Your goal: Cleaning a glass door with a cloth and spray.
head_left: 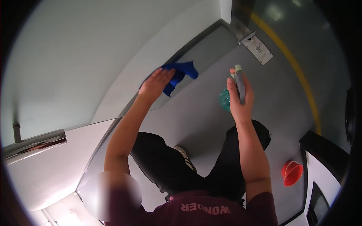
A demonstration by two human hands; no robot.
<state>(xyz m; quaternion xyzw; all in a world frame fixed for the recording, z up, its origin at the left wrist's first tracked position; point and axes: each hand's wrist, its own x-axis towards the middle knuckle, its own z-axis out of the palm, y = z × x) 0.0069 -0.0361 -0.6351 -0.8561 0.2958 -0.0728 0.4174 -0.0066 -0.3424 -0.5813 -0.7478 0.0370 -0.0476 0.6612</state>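
Grey flooring (196,113) meets a pale glass panel (75,56) at left. Left hand (155,83), fingers spread, presses a blue cloth (181,73) against it; right hand (240,98) grips a green spray bottle (230,94).

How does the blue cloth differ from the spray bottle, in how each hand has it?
The blue cloth is soft and crumpled, pressed flat under the left hand against the glass panel; the spray bottle is rigid, with a teal body and grey head, gripped in the right hand in mid-air, touching no surface. The cloth is one deep blue; the bottle is two-toned. Each is held by one hand.
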